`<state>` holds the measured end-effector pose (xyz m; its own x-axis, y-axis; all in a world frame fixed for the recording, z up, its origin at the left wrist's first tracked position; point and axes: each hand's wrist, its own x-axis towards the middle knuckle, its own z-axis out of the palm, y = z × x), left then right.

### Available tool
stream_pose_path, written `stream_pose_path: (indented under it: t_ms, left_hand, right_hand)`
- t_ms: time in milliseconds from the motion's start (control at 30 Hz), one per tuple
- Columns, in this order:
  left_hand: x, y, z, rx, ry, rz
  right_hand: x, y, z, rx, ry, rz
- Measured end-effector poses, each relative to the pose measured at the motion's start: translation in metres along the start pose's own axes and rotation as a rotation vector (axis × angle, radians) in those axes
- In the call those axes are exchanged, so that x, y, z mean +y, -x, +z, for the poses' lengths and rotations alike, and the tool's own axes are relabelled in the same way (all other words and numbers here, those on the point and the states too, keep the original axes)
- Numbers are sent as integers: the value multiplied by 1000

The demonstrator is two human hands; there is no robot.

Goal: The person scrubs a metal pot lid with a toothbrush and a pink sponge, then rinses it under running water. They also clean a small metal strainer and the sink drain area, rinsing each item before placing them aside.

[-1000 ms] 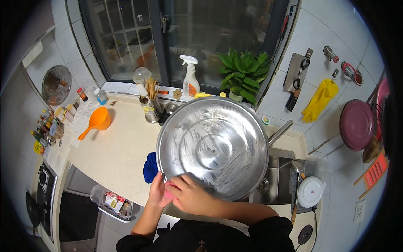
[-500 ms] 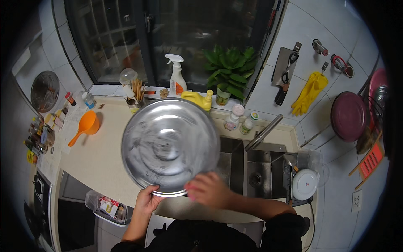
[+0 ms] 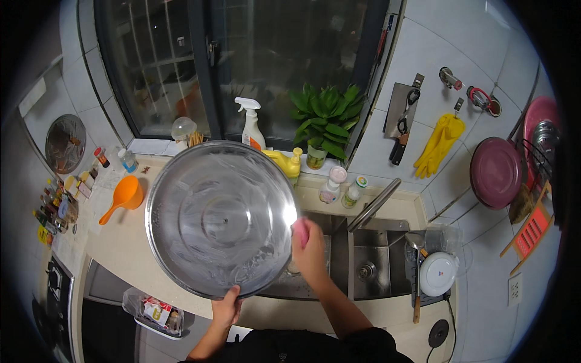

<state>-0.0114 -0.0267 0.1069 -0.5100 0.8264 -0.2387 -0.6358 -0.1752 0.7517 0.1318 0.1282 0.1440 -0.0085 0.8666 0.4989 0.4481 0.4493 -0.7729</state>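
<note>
Silvery basin [image 3: 200, 209], pretty streaky
Left hand [image 3: 226, 310] grips the near rim, basin's mostly over the counter [image 3: 124, 257] beside the sink [image 3: 370, 291]; right hand [image 3: 311, 257] clutches something pink [image 3: 301, 231] by the right rim.

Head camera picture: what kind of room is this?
It looks like a kitchen: there's a metal sink, a stove at the far left and a big knife hanging on the wall.

A big window [image 3: 157, 66] with a dark frame [image 3: 209, 91] is at the back. Its glass [image 3: 284, 54] looks dark. Pale tiles [image 3: 445, 36] cover the wall [image 3: 484, 112] on the right, with a shiny spot of light [image 3: 496, 8] up high and a white socket [image 3: 514, 290] down low. Below the window runs a cream tabletop [image 3: 115, 242] with a steel sink [image 3: 396, 260].
</note>
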Motion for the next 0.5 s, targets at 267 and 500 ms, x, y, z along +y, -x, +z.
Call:
stream_pose_path:
  t_ms: [267,500]
  left_hand:
    - [-18,19,-16,-376,-681,84]
    - [-19,11,0,-494,-776,147]
  right_hand:
    - [5,-109,13,88,87,-246]
    - [-88,-94,52,-292,-292,-850]
